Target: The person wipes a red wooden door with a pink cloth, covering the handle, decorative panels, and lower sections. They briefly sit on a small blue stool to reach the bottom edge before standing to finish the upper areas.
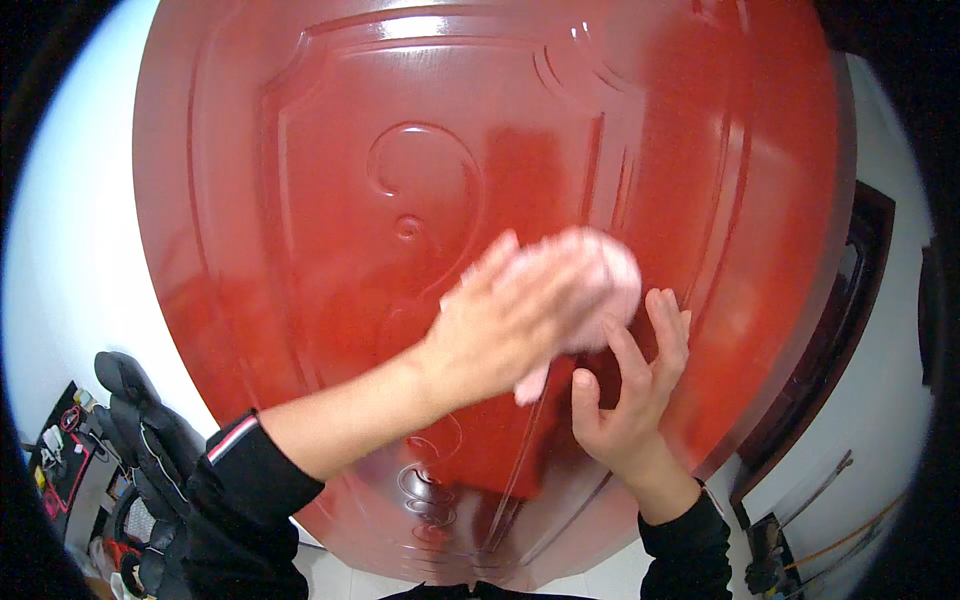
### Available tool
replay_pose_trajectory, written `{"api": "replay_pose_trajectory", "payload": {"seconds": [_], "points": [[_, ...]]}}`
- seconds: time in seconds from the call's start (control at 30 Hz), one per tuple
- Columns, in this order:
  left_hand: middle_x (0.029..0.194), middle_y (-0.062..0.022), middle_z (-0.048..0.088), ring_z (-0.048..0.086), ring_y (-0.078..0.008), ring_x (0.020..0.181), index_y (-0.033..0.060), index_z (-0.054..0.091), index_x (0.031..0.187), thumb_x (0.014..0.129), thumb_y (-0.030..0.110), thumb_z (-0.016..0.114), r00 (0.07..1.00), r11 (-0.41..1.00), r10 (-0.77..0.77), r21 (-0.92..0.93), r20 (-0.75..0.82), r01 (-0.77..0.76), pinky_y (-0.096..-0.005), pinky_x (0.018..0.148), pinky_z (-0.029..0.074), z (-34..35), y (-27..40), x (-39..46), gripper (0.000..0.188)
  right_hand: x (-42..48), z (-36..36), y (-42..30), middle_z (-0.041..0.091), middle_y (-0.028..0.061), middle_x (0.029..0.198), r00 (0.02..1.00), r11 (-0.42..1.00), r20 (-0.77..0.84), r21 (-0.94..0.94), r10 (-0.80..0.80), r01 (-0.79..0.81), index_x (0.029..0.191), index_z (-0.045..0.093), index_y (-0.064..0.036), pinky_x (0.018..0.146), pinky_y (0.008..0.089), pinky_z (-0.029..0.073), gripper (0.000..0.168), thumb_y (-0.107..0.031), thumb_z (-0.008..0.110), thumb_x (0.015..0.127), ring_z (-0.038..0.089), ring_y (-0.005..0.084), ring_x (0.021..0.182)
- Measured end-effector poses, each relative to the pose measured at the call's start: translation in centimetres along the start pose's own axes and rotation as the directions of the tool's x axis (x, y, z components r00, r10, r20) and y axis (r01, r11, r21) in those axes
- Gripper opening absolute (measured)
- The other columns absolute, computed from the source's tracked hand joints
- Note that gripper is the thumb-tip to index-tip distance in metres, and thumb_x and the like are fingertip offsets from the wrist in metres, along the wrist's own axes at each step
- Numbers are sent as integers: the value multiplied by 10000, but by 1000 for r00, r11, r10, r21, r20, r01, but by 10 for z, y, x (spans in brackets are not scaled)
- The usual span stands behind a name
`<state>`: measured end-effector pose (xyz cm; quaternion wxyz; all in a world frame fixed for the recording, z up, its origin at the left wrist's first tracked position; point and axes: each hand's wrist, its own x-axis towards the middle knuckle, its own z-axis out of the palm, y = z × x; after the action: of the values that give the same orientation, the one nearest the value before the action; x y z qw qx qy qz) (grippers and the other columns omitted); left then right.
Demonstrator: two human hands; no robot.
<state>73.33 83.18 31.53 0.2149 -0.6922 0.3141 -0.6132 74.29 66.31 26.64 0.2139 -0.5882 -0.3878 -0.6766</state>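
A glossy red panelled door (pixel 525 180) with moulded borders and a raised scroll fills most of the view. My left hand (pixel 499 319) lies flat over a folded pink cloth (pixel 615 259), holding it against the door right of the scroll. Motion blurs both hand and cloth slightly. My right hand (pixel 634 390) is just to the right, its fingers spread and bent, with nothing in it. Its fingertips are close to the cloth and the door; whether they touch the surface I cannot tell.
A black chair (pixel 146 435) stands at lower left, beside a desk (pixel 86 480) cluttered with small items and cables. At right, a dark-framed door (pixel 832 330) is set in a pale wall (pixel 874 397). Long thin sticks (pixel 817 487) lean low on that side.
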Motion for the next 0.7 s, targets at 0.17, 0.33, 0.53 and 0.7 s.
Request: {"api": "replay_pose_trajectory", "payload": {"seconds": [0.17,0.33,0.53,0.7], "points": [[1263,-160,426,408,-277,1170,86,512,1175,680,312,623,893,928,-243,178,-378,328,-480,966,285,2,-71,100,555,-1,-10,7,338,193,1298,999,1000,39,-10,13,-13,1203,485,-77,1046,520,134,432,-174,542,786,309,366,1231],[1272,-188,375,392,-327,1152,53,465,1194,726,321,585,903,941,-287,79,-320,328,-483,951,306,1,-64,129,552,-17,-25,15,333,196,1300,995,998,74,-28,59,-57,1196,490,-80,1042,522,147,437,-154,553,769,312,369,1227],[1277,-79,423,335,-253,1239,140,485,1217,718,259,545,996,983,85,-161,-19,-87,-405,911,383,27,48,39,516,-35,-41,26,317,201,1309,992,995,77,-27,98,-97,1207,479,-94,1031,541,164,457,-139,557,759,309,378,1227],[1331,-71,378,290,-242,1279,195,482,1235,680,288,599,976,964,192,-206,102,-168,-502,942,344,28,50,39,574,-40,-47,33,321,199,1305,989,994,101,-27,106,-104,1205,482,-102,1036,534,152,468,-128,563,745,304,376,1233]]}}
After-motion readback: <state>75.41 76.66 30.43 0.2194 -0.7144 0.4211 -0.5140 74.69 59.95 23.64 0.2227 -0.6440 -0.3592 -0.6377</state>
